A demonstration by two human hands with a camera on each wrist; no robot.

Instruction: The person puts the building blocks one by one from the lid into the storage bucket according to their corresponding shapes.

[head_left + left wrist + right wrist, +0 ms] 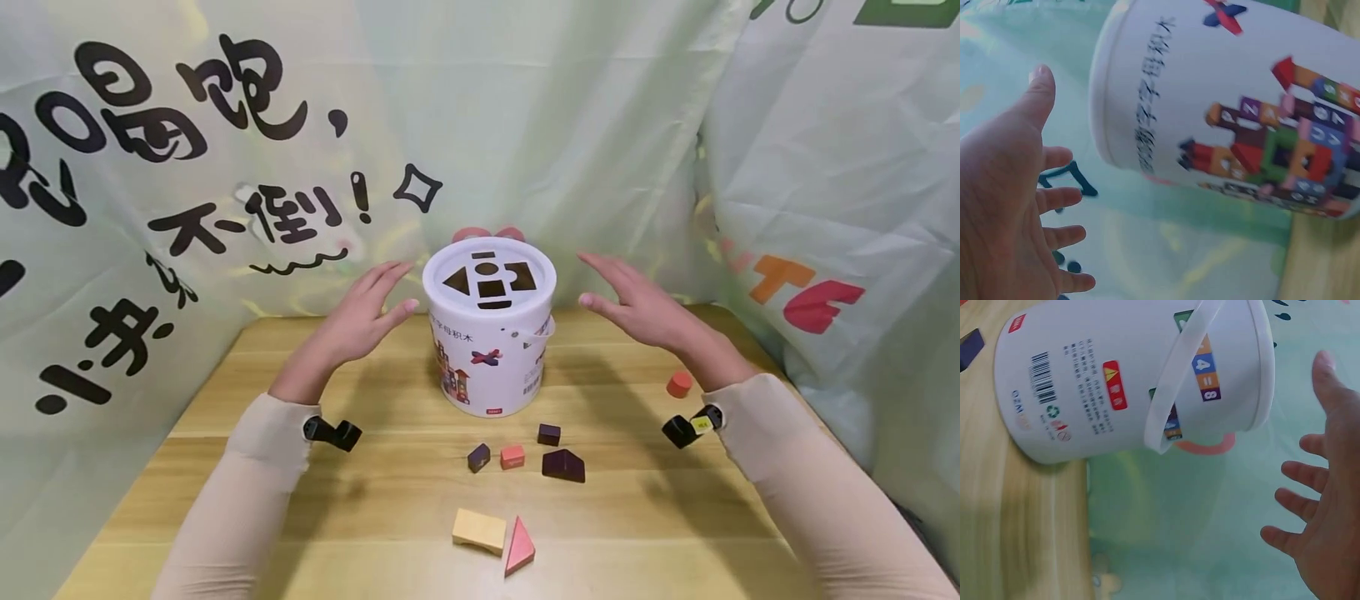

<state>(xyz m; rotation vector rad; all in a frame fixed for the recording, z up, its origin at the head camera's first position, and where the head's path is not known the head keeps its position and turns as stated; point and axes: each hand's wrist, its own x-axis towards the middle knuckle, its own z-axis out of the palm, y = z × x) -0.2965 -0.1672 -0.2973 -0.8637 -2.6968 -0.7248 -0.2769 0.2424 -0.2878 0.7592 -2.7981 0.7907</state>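
Note:
A white toy-block bucket (491, 358) stands upright on the wooden table, its lid (435, 287) on top with several cut-out shapes. To its left, apart from it, my left hand (365, 312) hovers with fingers extended and thumb spread. On the other side my right hand (637, 304) is held the same way, touching nothing. The left wrist view shows the left hand (1010, 194) beside the printed wall of the bucket (1160, 112). In the right wrist view the right hand (1329, 500) is near the lid end, and the white handle (1175, 375) hangs against the side.
In front of the bucket lie dark blocks (563, 466), a small red block (512, 457), a pale wooden bridge block (480, 530) and a pink triangular block (521, 547). An orange-red cylinder (679, 384) sits by the right forearm. Printed cloth (570, 125) hangs behind the table (360, 517).

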